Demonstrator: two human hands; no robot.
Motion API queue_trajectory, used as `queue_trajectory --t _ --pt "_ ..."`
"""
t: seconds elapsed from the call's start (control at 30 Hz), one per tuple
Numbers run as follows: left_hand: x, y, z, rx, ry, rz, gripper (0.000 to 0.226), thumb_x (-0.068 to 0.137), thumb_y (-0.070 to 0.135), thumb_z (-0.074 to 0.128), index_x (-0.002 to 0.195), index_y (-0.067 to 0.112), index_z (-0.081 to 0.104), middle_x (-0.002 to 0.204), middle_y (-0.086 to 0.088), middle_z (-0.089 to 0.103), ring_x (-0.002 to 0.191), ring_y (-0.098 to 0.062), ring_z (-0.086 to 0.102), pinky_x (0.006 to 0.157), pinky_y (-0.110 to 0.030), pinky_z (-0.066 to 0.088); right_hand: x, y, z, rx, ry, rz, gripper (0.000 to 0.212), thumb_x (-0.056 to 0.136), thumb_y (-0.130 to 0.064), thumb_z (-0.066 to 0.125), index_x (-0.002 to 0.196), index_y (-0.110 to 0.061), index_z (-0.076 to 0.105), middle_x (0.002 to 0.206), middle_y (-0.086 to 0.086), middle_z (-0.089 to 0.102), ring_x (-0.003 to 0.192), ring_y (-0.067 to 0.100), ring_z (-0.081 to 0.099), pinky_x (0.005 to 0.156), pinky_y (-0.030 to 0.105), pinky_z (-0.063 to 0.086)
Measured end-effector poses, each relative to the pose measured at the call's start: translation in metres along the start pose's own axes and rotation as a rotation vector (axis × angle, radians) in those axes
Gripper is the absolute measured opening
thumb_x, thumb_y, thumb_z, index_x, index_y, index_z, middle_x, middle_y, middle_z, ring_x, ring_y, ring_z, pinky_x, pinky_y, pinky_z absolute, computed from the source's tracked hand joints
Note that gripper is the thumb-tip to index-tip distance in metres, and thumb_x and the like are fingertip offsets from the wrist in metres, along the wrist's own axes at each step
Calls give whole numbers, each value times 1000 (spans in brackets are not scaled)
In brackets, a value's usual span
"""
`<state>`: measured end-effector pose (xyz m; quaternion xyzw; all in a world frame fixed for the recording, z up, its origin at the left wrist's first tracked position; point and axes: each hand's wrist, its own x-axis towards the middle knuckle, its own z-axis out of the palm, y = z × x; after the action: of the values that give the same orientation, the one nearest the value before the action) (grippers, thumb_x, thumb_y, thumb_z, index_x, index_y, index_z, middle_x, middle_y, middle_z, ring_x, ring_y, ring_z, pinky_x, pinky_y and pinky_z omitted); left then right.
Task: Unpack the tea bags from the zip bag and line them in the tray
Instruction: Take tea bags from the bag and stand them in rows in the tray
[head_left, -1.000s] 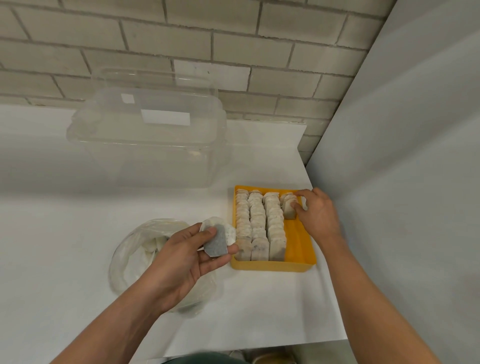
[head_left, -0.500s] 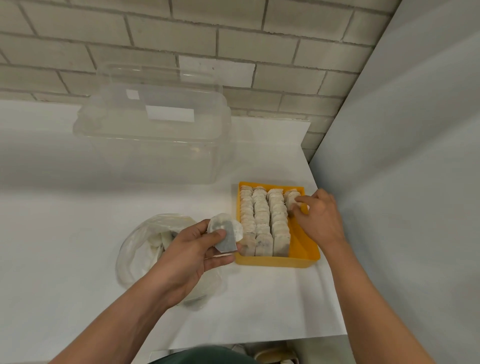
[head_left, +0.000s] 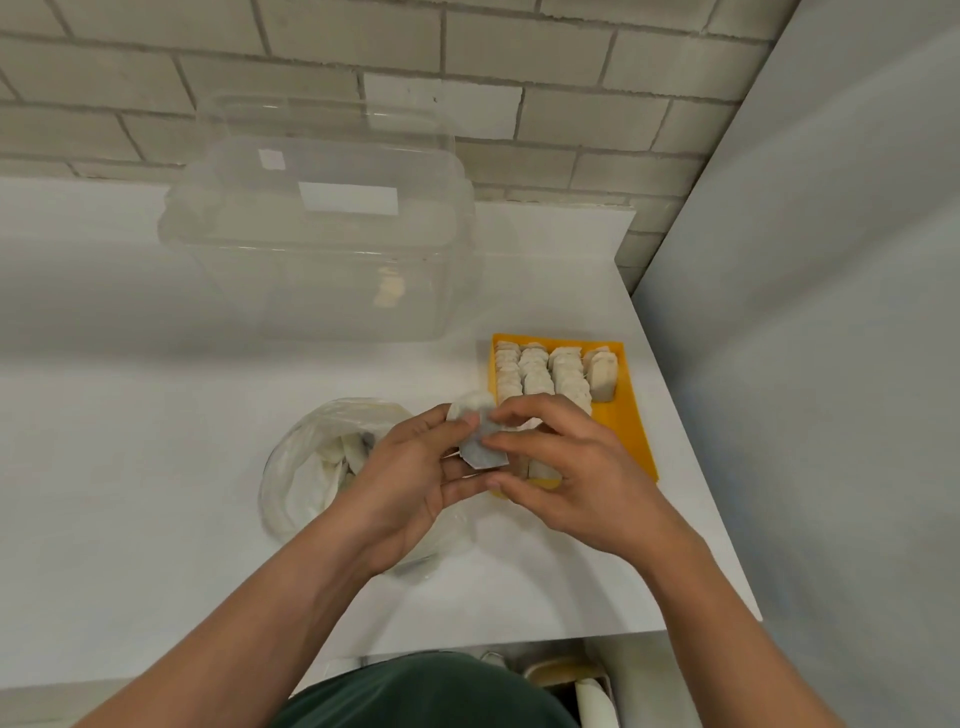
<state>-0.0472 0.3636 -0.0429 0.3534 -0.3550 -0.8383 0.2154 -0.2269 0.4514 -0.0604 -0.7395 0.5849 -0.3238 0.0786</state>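
Our yellow tray (head_left: 631, 441) by the right edge of the counter (head_left: 156, 467) holds rows of pale tea bags (head_left: 535, 371); the zip bag (head_left: 306, 467) just left of it holds more. Our left hand (head_left: 415, 478) and right hand (head_left: 576, 478) both pinch one grey tea bag (head_left: 483, 451) over the tray's near left corner. We cannot read the white label (head_left: 347, 198) on the clear box (head_left: 322, 270).

Bare forearms converge from the near side; left hand (head_left: 410, 467) and right hand (head_left: 587, 483) meet, curled fingers together pinching a small grey paper tea bag (head_left: 485, 453).
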Motion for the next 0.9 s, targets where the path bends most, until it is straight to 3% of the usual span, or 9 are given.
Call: queue_trajectory --t 0.17,0.33,0.5,0.67,0.8,0.9 --pt "-1 1 2 -46 24 -54 34 108 24 47 121 3 71 116 -16 77 96 -26 76 95 -39 60 -2 -5 0 -81 67 -18 19 96 -22 72 111 -13 78 120 0 68 106 14 64 84 35 57" --pt "-3 4 4 -101 32 -92 35 108 27 47 122 2 68 114 -18 77 101 -31 77 98 -43 58 4 -14 -6 -12 177 86 14 98 -13 69 109 -10 77 109 -1 72 104 13 67 87 34 55" --pt "-2 8 5 -162 -7 -102 37 106 27 51 126 1 66 119 -20 75 105 -35 76 89 -40 63 13 -19 -15 64 233 163 10 99 -12 68 104 -12 76 103 -5 72 100 8 67 85 31 54" --pt "-1 11 6 -203 -45 -73 29 103 22 55 113 3 73 115 -17 76 95 -30 78 82 -36 65 6 -13 -7 -86 143 47 14 98 -20 71 109 -15 78 113 -4 68 106 16 63 87 35 52" --pt "-1 8 3 -153 -57 -35 35 101 8 52 82 13 81 100 -12 76 87 -28 78 82 -35 64 6 -10 -6 -123 123 50 16 98 -24 70 110 -18 78 117 -4 66 110 18 61 87 37 52" --pt "-1 7 2 -52 -72 13 30 102 -3 48 103 6 76 106 -16 77 93 -26 77 85 -34 64 8 -17 -9 -23 150 85 17 98 -23 68 110 -18 79 116 -5 66 110 16 61 91 32 51"
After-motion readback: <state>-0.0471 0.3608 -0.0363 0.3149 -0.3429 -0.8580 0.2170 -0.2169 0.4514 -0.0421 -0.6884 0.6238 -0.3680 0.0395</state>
